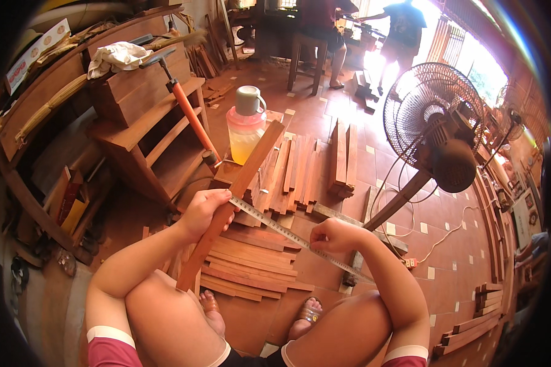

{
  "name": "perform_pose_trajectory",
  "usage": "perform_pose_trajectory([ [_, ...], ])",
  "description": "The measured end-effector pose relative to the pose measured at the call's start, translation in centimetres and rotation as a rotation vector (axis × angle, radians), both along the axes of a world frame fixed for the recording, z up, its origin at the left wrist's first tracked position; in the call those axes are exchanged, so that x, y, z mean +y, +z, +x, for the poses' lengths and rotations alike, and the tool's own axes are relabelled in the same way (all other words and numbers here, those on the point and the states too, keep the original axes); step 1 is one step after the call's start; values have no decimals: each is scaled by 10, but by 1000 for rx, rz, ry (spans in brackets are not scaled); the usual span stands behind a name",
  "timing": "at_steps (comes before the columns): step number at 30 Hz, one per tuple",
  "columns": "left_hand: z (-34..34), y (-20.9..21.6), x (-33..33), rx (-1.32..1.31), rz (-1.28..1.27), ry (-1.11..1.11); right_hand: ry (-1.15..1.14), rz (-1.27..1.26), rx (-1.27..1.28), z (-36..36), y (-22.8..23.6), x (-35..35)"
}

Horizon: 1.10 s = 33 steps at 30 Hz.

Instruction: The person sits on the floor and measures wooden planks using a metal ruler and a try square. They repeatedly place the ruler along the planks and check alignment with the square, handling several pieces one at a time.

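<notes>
My left hand (207, 214) grips a long reddish-brown wooden board (245, 174) that slants from my left knee up toward a jug. Its thumb and fingers also pin one end of a pale, marked measuring tape (275, 226) against the board. From there the tape stretches down to the right, across to my right hand (335, 236). That hand is closed, its fingertips pinching the tape part way along. Past it the tape runs on toward my right forearm, where its far end is hard to make out. Below both hands lie rows of thin wooden strips (248, 264).
Beyond the board stands a pink-lidded jug (246, 136) of yellow liquid. More wood strips (295, 174) lie behind it. A standing fan (438, 131) is at right, its cord (450, 235) across the floor. At left are a wooden shelf (147, 137) and an orange hand pump (193, 113). People are at the back.
</notes>
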<state>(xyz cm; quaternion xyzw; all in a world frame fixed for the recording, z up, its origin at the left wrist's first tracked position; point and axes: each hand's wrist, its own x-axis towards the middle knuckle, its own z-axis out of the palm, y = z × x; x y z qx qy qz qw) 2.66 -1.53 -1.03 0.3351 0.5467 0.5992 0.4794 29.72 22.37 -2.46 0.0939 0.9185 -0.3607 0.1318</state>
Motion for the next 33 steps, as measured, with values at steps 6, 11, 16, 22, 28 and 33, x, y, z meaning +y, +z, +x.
perform_pose_trajectory([
  [6,-1,-5,2,-26,-39,55,28,14,29,-1,1,0],
  [11,9,1,3,-36,-1,130,24,-9,56,0,-2,0],
  [16,7,-1,5,-51,12,97,42,0,88,3,-6,3],
  [22,10,3,3,-59,-2,90,51,42,109,3,-9,4],
  [28,8,-2,4,-23,2,99,10,18,69,2,-4,1],
  [33,10,-1,5,-31,8,100,25,2,108,5,-6,1],
])
